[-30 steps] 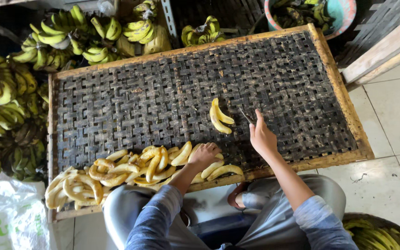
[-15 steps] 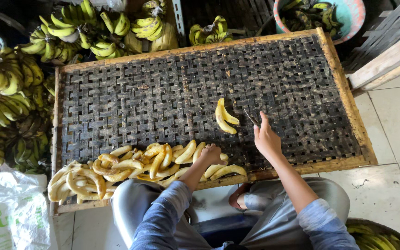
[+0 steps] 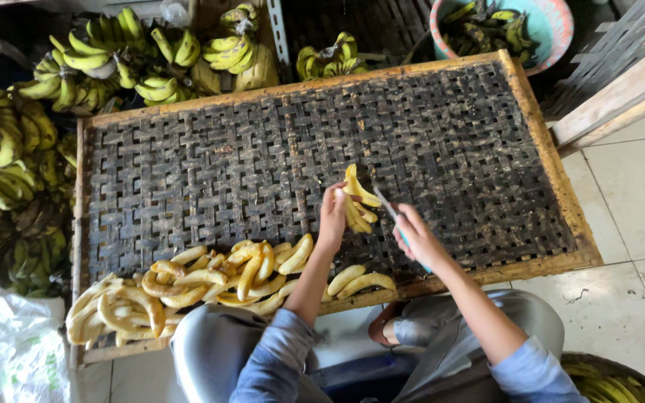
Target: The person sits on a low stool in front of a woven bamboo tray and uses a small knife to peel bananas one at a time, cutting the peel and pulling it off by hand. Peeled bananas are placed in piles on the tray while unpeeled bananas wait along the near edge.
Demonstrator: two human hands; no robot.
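My left hand (image 3: 332,216) is closed on a small bunch of yellow bananas (image 3: 357,200) over the middle of the woven drying tray (image 3: 188,172). The bunch's long axis runs up and down the frame: one banana points toward the far edge of the tray, the lower ones curve back toward me and slightly right. My left forearm reaches straight out from my lap, wrist bent a little, fingers wrapped on the bunch from its left side.

My right hand (image 3: 414,235) sits just right of the bunch, fingers curled tight on a thin knife (image 3: 384,203) whose blade slants up and left, its tip near the bananas.

Peeled bananas (image 3: 210,280) lie in a pale row along the tray's near edge. Green-yellow bunches (image 3: 9,127) crowd the left and far side. A round teal basin (image 3: 554,30) stands at the far right corner; a white plastic bag with green print (image 3: 5,351) lies lower left.
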